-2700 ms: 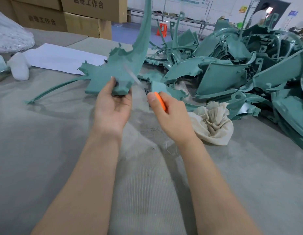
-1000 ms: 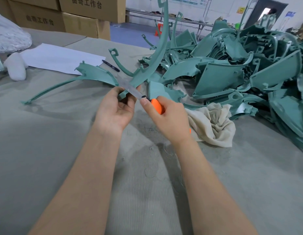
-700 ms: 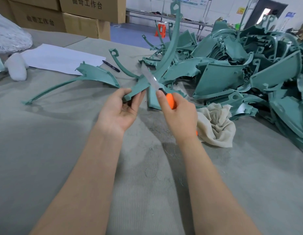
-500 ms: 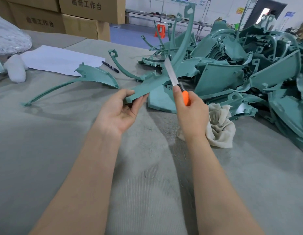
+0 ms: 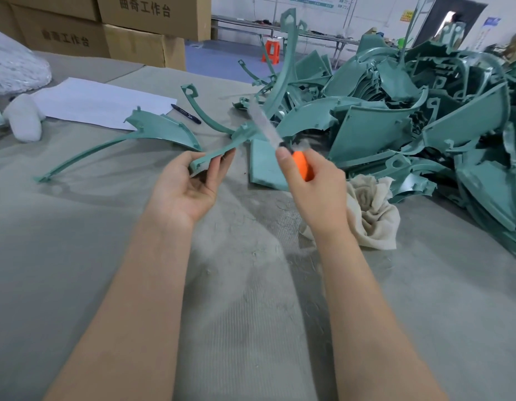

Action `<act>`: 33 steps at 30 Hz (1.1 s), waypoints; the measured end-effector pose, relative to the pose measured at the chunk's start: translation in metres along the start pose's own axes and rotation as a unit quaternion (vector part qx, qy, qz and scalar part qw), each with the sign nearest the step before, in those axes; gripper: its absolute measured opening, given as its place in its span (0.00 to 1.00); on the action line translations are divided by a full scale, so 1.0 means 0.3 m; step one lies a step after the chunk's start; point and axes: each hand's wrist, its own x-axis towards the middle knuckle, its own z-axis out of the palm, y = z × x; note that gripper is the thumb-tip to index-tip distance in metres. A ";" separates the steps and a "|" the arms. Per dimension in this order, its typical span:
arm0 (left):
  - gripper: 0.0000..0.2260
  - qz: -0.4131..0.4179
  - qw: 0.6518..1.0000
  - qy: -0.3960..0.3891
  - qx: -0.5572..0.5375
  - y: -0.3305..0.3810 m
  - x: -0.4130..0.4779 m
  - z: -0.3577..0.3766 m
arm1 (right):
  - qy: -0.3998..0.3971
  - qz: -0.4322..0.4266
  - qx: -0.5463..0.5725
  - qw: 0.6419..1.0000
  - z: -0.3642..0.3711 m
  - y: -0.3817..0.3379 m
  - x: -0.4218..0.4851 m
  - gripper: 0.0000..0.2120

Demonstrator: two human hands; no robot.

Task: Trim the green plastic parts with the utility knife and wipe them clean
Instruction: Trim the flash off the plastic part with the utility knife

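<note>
Grey table, one knife (blurred), one held green part, one rag

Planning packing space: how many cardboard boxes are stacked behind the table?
4 brown cardboard boxes, stacked at the far left: upper-left box, upper-right box with printed characters, lower-left box, also printed, and lower-right box. More may be hidden beyond the frame edge.

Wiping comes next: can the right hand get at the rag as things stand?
Probably yes: the rag lies uncovered beside the right hand. That hand grips the knife, though, so it isn't free.
</note>
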 end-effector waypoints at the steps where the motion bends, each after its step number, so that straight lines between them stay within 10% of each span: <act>1: 0.08 -0.001 1.000 0.000 -0.005 0.000 -0.001 0.000 | -0.019 -0.013 -0.005 1.000 0.006 -0.007 -0.006 0.27; 21: 0.19 -0.044 0.997 -0.033 0.054 -0.014 -0.020 0.007 | 0.050 0.086 -0.005 0.995 -0.024 0.042 0.020 0.27; 33: 0.04 0.102 0.971 0.062 0.205 0.009 -0.009 0.004 | 0.024 0.116 0.137 0.984 -0.081 0.016 0.045 0.15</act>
